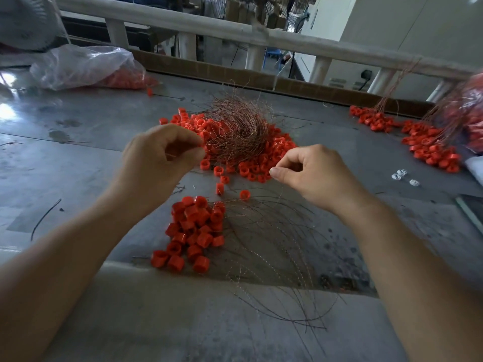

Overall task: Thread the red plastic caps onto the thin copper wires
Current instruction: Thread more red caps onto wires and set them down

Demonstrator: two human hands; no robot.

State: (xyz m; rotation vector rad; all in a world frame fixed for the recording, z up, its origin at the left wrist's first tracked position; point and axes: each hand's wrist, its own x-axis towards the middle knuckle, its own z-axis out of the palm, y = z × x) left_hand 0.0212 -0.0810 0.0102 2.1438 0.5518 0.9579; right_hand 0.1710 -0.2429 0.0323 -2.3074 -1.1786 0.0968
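Observation:
A loose pile of red plastic caps (264, 158) lies in the middle of the grey table, with a tangled bundle of thin copper wires (236, 126) on top of it. My left hand (159, 158) hovers at the bundle's left edge, fingers curled and pinching copper wire strands. My right hand (311, 171) is to the right, thumb and forefinger pinched together on what seems a thin wire; the wire itself is barely visible. Nearer me sits a cluster of capped wires (194, 231), their copper tails (274, 257) fanning to the right.
A clear plastic bag of red caps (86, 66) lies at the back left. More caps on wires (423, 142) lie at the right beside another bag (467, 113). A few small white parts (401, 176) sit at the right. A cardboard strip (235, 74) and a white railing edge the table's far side.

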